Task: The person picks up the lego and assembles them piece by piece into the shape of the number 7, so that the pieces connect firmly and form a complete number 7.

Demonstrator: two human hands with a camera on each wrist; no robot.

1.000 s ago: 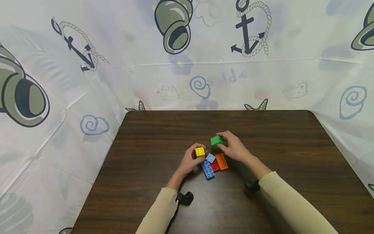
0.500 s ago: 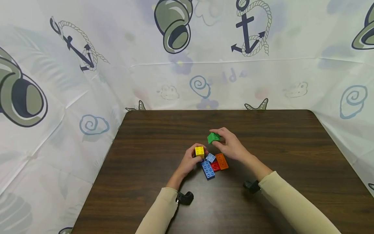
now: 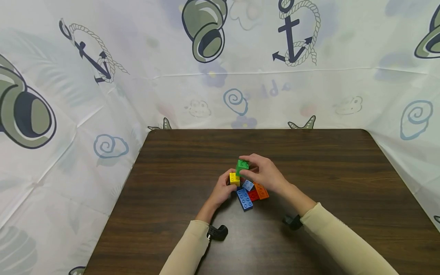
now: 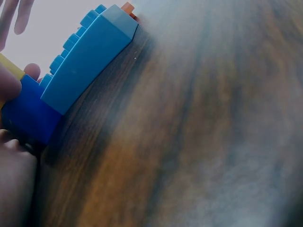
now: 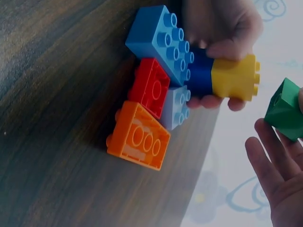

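In the head view my left hand [image 3: 220, 193] grips a yellow brick [image 3: 235, 180]. The right wrist view shows that brick on top of a dark blue brick [image 5: 200, 78], with fingers around the pair. My right hand [image 3: 268, 175] pinches a green brick [image 3: 242, 165] between thumb and fingers, its studs facing up. It hangs just above and behind the yellow brick, and a gap separates them in the right wrist view. Beside the pair lie a long blue brick [image 3: 245, 199], a small light blue brick [image 3: 248, 185], a red brick [image 3: 253, 196] and an orange brick [image 3: 262, 191].
A dark wood-grain table [image 3: 185, 152] carries the bricks, which are bunched near its middle. The red and orange bricks lie tilted, with hollow undersides showing in the right wrist view. A white printed curtain [image 3: 137, 46] hangs behind and beside the table.
My right hand has carried the green brick leftward, from behind the loose bricks to over the yellow one. The left hand has kept its grip and place.
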